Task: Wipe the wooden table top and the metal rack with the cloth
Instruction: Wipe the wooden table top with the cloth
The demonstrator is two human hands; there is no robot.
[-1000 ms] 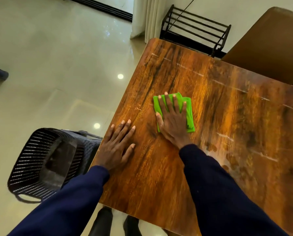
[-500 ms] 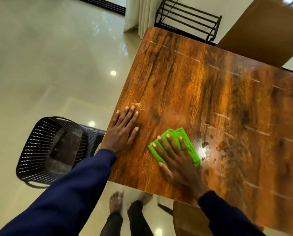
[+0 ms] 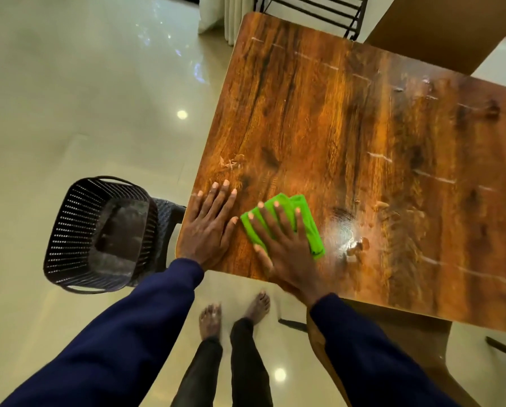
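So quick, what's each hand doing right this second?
Left hand: open, flat on the wooden table top, holding nothing.
Right hand: open, straight fingers pressing the green cloth onto the table.

Your right hand [image 3: 285,248] has drawn the cloth [image 3: 313,236] back to the near edge of the table [image 3: 363,127], just beside your left hand [image 3: 209,227].

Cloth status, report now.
Right hand presses cloth on table top, near edge. Left hand flat beside it. Wet drops just right of cloth.
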